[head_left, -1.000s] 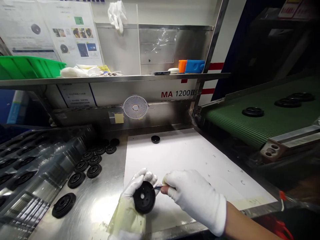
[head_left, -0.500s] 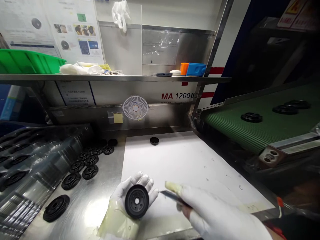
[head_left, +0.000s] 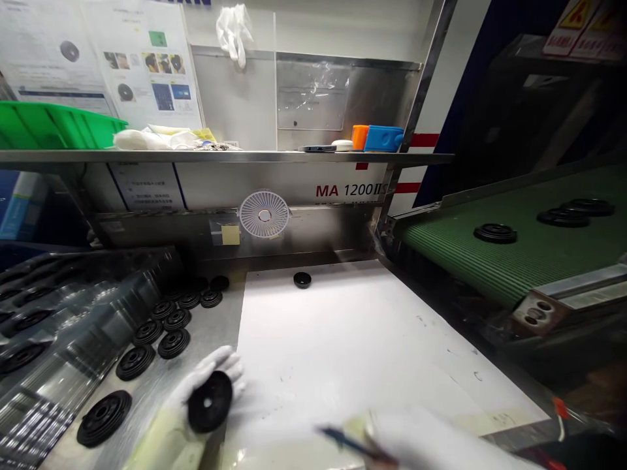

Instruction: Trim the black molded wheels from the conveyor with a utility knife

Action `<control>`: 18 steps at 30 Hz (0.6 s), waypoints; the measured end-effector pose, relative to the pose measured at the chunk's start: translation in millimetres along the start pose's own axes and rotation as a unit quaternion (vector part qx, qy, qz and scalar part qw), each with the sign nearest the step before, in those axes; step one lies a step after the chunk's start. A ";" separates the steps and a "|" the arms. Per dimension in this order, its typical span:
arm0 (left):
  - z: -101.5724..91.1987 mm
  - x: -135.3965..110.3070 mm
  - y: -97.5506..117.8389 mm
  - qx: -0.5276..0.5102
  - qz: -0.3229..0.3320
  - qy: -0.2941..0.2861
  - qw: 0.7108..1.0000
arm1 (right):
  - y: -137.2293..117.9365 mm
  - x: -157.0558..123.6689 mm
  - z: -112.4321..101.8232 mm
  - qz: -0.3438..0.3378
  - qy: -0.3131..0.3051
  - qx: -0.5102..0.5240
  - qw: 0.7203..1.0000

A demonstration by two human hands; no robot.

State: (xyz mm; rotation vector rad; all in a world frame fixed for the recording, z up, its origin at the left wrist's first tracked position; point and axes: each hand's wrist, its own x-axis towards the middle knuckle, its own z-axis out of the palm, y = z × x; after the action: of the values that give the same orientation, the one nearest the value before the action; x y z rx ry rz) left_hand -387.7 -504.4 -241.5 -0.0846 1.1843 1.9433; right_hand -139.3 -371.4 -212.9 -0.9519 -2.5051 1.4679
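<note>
My left hand (head_left: 202, 369), in a white glove with a yellowish cuff, holds a black ribbed wheel (head_left: 215, 394) tilted in its curled fingers, over the left edge of the white sheet (head_left: 343, 339). My gloved right hand (head_left: 421, 437) is smeared by motion at the lower right. A thin, dark, blade-like tool (head_left: 340, 437) juts leftward from its grip; the blur hides its exact kind. Several similar black wheels (head_left: 174, 343) lie on the metal table to the left of my left hand. A small black round piece (head_left: 302, 280) sits at the far side of the sheet.
Clear plastic trays (head_left: 88, 326) with black wheels are stacked at the left. On the right runs a green conveyor belt (head_left: 441, 241) carrying several black discs (head_left: 496, 233). A metal shelf (head_left: 274, 156) crosses above, bearing a green bin (head_left: 53, 127). A small white fan (head_left: 264, 214) hangs below.
My left hand has moved left with the wheel and tipped it, so its face looks darker. The right hand and its tool have dropped lower and blurred.
</note>
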 end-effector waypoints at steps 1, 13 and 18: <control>-9.3 0.1 7.1 0.007 0.019 0.018 1.000 | -0.3 10.2 -6.6 0.000 -0.002 0.001 1.000; 2.4 -42.6 14.7 -0.235 -0.007 -0.097 0.967 | 7.7 250.6 -26.4 -0.028 0.158 -0.250 0.955; 9.2 -56.3 12.2 -0.278 -0.041 -0.178 0.943 | 27.4 279.8 -25.4 0.004 0.146 -0.293 0.945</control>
State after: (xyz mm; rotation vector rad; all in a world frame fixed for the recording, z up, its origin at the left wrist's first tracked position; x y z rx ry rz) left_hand -356.5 -534.6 -202.7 -0.0725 0.3718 2.0563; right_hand -341.6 -188.4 -285.6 -1.1458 -2.7338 0.5066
